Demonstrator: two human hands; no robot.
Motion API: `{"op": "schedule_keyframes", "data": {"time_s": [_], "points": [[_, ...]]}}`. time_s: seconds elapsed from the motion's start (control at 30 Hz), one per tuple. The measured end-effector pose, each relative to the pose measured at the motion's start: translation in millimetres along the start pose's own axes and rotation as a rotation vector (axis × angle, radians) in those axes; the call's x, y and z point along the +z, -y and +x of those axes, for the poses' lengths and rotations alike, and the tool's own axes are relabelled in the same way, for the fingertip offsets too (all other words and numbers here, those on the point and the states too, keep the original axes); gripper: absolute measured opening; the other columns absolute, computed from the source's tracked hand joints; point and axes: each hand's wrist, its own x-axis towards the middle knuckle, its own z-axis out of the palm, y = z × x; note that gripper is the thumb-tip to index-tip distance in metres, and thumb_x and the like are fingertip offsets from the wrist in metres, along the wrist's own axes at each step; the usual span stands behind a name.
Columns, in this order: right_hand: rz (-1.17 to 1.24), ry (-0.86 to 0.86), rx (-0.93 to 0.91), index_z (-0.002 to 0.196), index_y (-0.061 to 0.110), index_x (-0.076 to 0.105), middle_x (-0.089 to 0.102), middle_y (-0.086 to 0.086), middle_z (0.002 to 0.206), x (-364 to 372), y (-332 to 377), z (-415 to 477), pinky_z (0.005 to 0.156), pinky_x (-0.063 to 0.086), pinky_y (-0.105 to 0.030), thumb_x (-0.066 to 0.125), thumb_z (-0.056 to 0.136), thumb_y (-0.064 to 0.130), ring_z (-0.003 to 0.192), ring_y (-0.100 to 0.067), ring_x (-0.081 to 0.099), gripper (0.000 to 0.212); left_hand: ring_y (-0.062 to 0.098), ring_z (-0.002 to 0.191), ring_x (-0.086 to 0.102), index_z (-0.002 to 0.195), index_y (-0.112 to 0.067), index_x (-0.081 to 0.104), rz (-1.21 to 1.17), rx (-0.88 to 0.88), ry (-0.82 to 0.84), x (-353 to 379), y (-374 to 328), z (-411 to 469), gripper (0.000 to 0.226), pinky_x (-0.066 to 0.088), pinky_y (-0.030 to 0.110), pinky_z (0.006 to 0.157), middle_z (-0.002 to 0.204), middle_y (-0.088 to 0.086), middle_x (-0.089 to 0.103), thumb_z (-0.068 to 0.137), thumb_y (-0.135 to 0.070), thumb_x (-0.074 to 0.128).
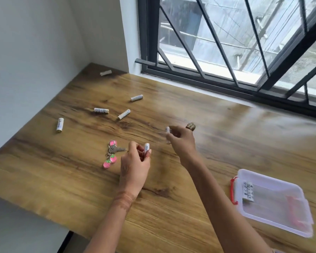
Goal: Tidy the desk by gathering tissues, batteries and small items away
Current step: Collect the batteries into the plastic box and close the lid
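My left hand [135,166] pinches a white battery [146,148] upright above the wooden desk [217,136]. My right hand [181,141] grips another white battery [167,130], blurred by motion. Several more white batteries lie loose on the desk: one at the far left [59,124], one [101,110], one [124,114], one [136,98] and one near the back corner [105,72]. A key ring with pink strawberry charms [111,156] lies just left of my left hand. A clear plastic box with red clasps [274,201] sits at the right and holds batteries [247,191].
A small brown object [190,126] sits on the desk just beyond my right hand. A barred window [235,42] runs along the desk's far edge. White walls close the left side. The desk's front edge drops off at the lower left.
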Motion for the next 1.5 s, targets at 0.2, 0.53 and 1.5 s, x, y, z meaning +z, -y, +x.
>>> {"op": "schedule_keyframes", "data": {"time_s": [0.2,0.53,1.5], "points": [[0.473,0.063,0.206,0.086,0.013,0.06,0.062,-0.001,0.079,-65,-3,-65,0.069,0.046,-0.022,0.061,0.085,0.002,0.073,-0.011,0.056,0.011,0.002,0.066,0.063,0.085,-0.018,0.053,-0.235,0.058,0.081,31,-39,-36,0.018,0.042,0.008,0.058,0.074,-0.006,0.067,0.08,-0.02,0.07],[0.544,-0.082,0.233,0.098,0.001,0.052,0.067,-0.015,0.084,-169,-19,-124,0.068,0.057,-0.036,0.062,0.086,0.003,0.074,-0.025,0.065,0.016,-0.002,0.071,0.064,0.101,-0.023,0.068,-0.269,0.232,0.277,83,-106,-118,0.016,0.051,0.015,0.065,0.084,-0.005,0.072,0.086,-0.025,0.064],[-0.376,-0.241,0.219,0.108,0.002,0.065,0.068,-0.011,0.107,-225,-86,-106,0.078,0.045,-0.021,0.058,0.084,0.005,0.1,-0.021,0.063,0.025,0.004,0.133,-0.011,0.145,-0.013,0.019,0.324,0.543,0.481,124,-89,-145,0.093,-0.006,0.027,0.113,0.155,-0.002,0.013,0.075,-0.065,0.051]]}}
